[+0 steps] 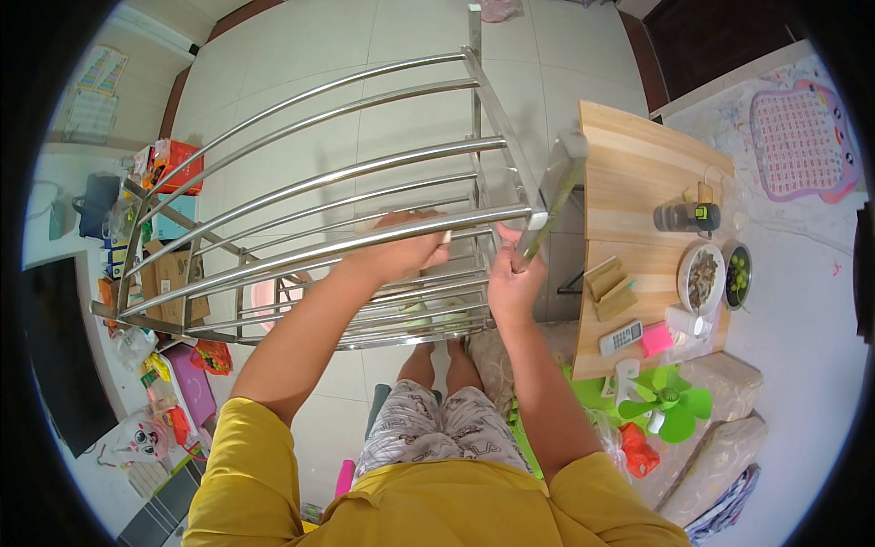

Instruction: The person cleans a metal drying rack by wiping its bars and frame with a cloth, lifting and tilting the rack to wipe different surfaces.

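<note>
A stainless steel rack [328,164] of several parallel round bars stands tilted before me, its square-section frame running across the view. My right hand [516,287] is wrapped around the lower end of a square metal post [557,184] at the rack's right side. My left hand [410,249] reaches in among the bars, its fingers curled, with one thick bar crossing over it. Something small and pale shows at its fingertips, too small to name. What lies under the left palm is hidden.
Right of the rack stands a wooden table [636,184] with a bottle [687,217], a bowl of food [701,277], green grapes [737,273] and a remote control [621,338]. A green fan [670,403] sits below. Cardboard boxes [171,280] and a pink basin [266,301] lie left.
</note>
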`<action>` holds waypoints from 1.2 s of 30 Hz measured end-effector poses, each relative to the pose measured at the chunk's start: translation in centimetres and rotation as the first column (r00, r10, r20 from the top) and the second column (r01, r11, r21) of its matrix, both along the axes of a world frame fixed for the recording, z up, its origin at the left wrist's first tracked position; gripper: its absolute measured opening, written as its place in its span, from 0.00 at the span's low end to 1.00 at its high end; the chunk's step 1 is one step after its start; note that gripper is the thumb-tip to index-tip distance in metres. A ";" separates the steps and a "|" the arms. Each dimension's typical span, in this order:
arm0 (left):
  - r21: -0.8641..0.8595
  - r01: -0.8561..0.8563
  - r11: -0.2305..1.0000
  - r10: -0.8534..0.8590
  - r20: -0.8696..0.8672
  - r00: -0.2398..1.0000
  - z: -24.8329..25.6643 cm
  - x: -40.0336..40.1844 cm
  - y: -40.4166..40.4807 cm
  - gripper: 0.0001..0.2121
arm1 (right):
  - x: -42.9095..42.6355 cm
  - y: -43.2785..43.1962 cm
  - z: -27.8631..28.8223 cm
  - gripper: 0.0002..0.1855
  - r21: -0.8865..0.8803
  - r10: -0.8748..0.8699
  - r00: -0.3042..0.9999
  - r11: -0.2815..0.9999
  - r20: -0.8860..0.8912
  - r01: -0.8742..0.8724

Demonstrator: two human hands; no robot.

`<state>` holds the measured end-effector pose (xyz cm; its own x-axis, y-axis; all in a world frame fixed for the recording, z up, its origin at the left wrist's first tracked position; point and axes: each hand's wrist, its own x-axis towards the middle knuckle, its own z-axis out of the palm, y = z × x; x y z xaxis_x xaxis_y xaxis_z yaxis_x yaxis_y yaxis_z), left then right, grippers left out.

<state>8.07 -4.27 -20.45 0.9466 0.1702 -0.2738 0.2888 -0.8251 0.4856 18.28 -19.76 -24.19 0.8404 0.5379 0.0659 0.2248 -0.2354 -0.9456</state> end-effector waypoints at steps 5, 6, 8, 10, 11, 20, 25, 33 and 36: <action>0.214 0.014 0.977 -0.076 0.283 0.956 -2.5 2.4 -2.5 0.13 | -0.5 -0.2 0.1 0.09 0.008 0.069 0.991 0.997 0.115 -0.071; 0.265 -0.017 0.964 -0.077 0.337 0.938 -2.6 2.6 -2.8 0.14 | -0.3 -0.3 0.1 0.09 0.023 0.039 0.996 0.999 0.082 -0.041; 0.401 -0.072 0.913 -0.109 0.412 0.905 -2.6 2.0 -3.2 0.13 | -0.4 -0.4 0.1 0.09 0.041 0.009 0.999 0.999 0.045 -0.011; 0.377 -0.047 0.925 -0.108 0.379 0.919 -3.3 0.0 -2.5 0.12 | -0.8 -0.6 0.2 0.09 -0.015 0.040 0.999 0.999 0.013 -0.039; 0.346 -0.021 0.938 -0.108 0.349 0.931 -3.8 -1.1 -1.9 0.11 | -0.8 -0.6 0.3 0.09 -0.013 0.039 0.999 0.999 0.011 -0.038; -0.034 -0.132 0.991 0.122 -0.205 0.971 1.0 -3.4 0.6 0.10 | -1.0 -0.4 -0.6 0.13 0.048 -0.012 0.992 0.999 0.123 0.006; -0.082 -0.028 0.996 0.015 -0.155 0.988 -0.2 -0.9 -0.1 0.11 | -1.0 -0.7 0.2 0.09 -0.001 0.014 1.000 1.000 0.024 -0.014; 0.125 -0.053 0.991 0.059 -0.046 0.997 -1.2 3.3 -3.9 0.11 | -1.0 -0.2 -0.2 0.09 0.073 -0.001 0.992 0.997 0.130 -0.008; 0.259 -0.067 0.964 0.053 0.062 0.997 -2.1 2.9 -4.0 0.10 | -1.0 -0.2 -0.1 0.09 0.078 -0.001 0.990 0.997 0.143 -0.010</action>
<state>11.01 -8.30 -22.58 0.9447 0.2856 -0.1614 0.3208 -0.9071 0.2727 17.28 -19.98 -24.30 0.8171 0.5301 0.2266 0.3592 -0.1608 -0.9193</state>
